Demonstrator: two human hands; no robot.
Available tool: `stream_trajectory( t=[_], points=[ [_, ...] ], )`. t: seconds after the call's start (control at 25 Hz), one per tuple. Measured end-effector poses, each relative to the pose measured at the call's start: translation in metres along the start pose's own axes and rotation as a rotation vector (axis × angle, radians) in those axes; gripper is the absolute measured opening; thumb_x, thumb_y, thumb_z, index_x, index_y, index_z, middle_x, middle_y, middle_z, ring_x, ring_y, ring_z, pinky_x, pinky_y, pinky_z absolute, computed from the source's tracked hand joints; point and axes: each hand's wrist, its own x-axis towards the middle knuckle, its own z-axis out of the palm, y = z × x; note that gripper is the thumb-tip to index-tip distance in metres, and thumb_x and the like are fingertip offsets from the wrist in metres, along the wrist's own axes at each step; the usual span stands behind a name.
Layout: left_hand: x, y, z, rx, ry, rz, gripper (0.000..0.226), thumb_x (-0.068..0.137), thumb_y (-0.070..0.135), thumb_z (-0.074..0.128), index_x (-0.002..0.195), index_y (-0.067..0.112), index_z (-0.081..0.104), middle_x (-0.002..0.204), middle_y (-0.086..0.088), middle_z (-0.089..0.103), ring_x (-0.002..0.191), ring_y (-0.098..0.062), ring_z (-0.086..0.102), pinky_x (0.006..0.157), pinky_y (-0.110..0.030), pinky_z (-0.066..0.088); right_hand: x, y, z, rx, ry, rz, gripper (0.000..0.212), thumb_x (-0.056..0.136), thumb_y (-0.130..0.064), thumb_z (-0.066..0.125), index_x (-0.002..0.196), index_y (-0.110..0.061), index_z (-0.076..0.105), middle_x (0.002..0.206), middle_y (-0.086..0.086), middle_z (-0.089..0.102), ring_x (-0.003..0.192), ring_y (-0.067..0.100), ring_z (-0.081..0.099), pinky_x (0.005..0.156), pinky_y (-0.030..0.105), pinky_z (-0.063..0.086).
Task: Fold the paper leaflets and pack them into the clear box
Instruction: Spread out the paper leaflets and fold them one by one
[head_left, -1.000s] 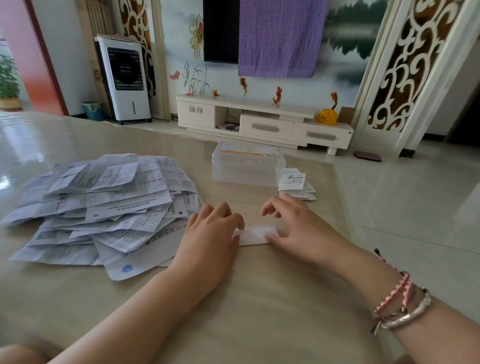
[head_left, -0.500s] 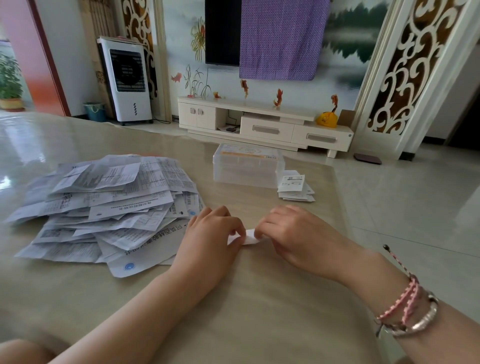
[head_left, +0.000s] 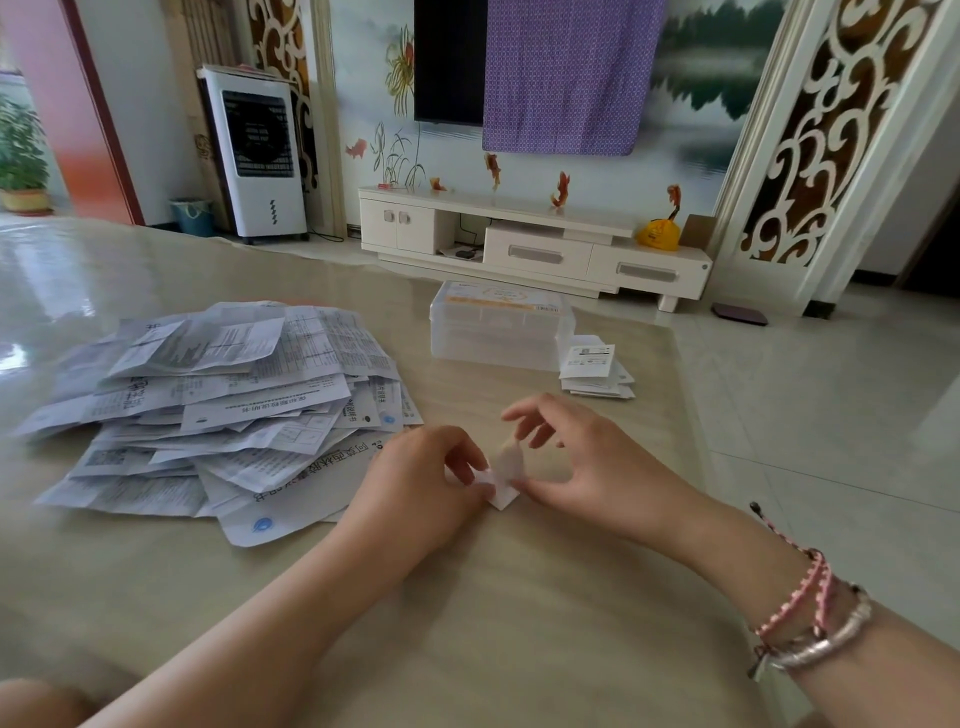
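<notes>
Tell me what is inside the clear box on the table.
Through the walls of the clear box nothing distinct shows; it looks empty, but its lid with an orange label covers the top and the walls are hazy. A small stack of folded leaflets lies outside, at its right.

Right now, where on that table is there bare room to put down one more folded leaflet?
Bare tabletop lies near the forearms, and between the clear box and the hands. Crowded: the loose leaflet heap on the left, and the folded stack right of the box.
</notes>
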Motion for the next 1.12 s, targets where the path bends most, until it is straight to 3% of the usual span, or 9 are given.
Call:
stream_trajectory(
  t=[0.12, 0.2, 0.36, 0.64, 0.8, 0.96, 1.04, 1.12],
  points=[
    [0.001, -0.001, -0.001, -0.066, -0.008, -0.048, 0.016, 0.081, 0.021, 0.067, 0.096, 0.026, 0.063, 0.086, 0.014, 0.064, 0.065, 0.003, 0.049, 0.056, -0.008, 0.036, 0.006, 0.001, 0.008, -0.009, -0.031, 0.175, 0.052, 0.079, -0.040, 0.073, 0.119, -0.030, 0.042, 0.103, -0.011, 0.047, 0.093, 0.002, 0.046, 0.080, 0.017, 0.039],
    [0.001, -0.001, -0.002, -0.090, 0.001, -0.085, 0.020, 0.084, 0.017, 0.059, 0.101, 0.025, 0.057, 0.090, 0.013, 0.060, 0.072, 0.000, 0.050, 0.058, -0.009, 0.037, 0.008, 0.000, 0.011, -0.063, -0.070, 0.223, 0.050, 0.080, -0.044, 0.069, 0.117, -0.028, 0.039, 0.102, -0.011, 0.045, 0.096, 0.005, 0.043, 0.081, 0.021, 0.038],
    [-0.004, -0.001, -0.003, 0.077, 0.028, 0.026, 0.009, 0.086, 0.030, 0.060, 0.092, 0.031, 0.054, 0.093, 0.015, 0.048, 0.092, -0.012, 0.045, 0.083, -0.027, 0.039, 0.007, -0.012, 0.012, -0.178, -0.096, 0.112, 0.038, 0.086, -0.043, 0.060, 0.111, -0.027, 0.037, 0.102, -0.010, 0.041, 0.101, 0.010, 0.038, 0.089, 0.026, 0.036],
    [-0.003, -0.004, -0.003, 0.124, -0.019, 0.013, 0.003, 0.088, 0.036, 0.059, 0.087, 0.034, 0.057, 0.091, 0.013, 0.052, 0.099, -0.015, 0.042, 0.089, -0.028, 0.036, 0.007, -0.002, 0.004, -0.326, -0.067, 0.059, 0.033, 0.085, -0.039, 0.061, 0.099, -0.024, 0.034, 0.097, -0.011, 0.038, 0.094, 0.010, 0.034, 0.083, 0.027, 0.032],
    [0.000, -0.008, -0.001, 0.073, -0.058, -0.025, 0.012, 0.084, 0.035, 0.062, 0.076, 0.036, 0.053, 0.087, 0.010, 0.056, 0.094, -0.018, 0.050, 0.083, -0.029, 0.040, 0.006, 0.002, 0.002, -0.313, -0.071, -0.057, 0.024, 0.085, -0.031, 0.061, 0.098, -0.030, 0.041, 0.098, -0.017, 0.041, 0.096, 0.006, 0.038, 0.087, 0.026, 0.036],
    [0.004, -0.010, -0.004, 0.008, -0.017, -0.027, 0.006, 0.088, 0.032, 0.061, 0.087, 0.027, 0.065, 0.091, 0.008, 0.063, 0.085, -0.009, 0.055, 0.074, -0.021, 0.040, 0.006, 0.000, -0.007, -0.110, -0.289, -0.101, 0.032, 0.087, -0.025, 0.061, 0.118, -0.036, 0.061, 0.122, -0.015, 0.059, 0.114, 0.001, 0.051, 0.098, 0.023, 0.039],
    [0.007, -0.009, -0.012, -0.027, -0.011, -0.022, 0.010, 0.090, 0.028, 0.060, 0.090, 0.022, 0.068, 0.089, 0.011, 0.064, 0.068, -0.001, 0.051, 0.061, -0.010, 0.035, 0.008, 0.004, -0.007, -0.208, -0.300, -0.115, 0.035, 0.088, -0.032, 0.056, 0.122, -0.038, 0.060, 0.120, -0.010, 0.064, 0.112, 0.008, 0.056, 0.095, 0.031, 0.044],
    [0.012, -0.011, -0.027, -0.082, 0.045, -0.029, 0.009, 0.090, 0.023, 0.060, 0.088, 0.021, 0.069, 0.084, 0.012, 0.065, 0.067, -0.002, 0.051, 0.059, -0.008, 0.034, 0.012, 0.008, -0.001, -0.339, -0.249, -0.162, 0.033, 0.090, -0.040, 0.048, 0.119, -0.036, 0.062, 0.109, -0.003, 0.068, 0.102, 0.017, 0.061, 0.085, 0.038, 0.048]
  ],
)
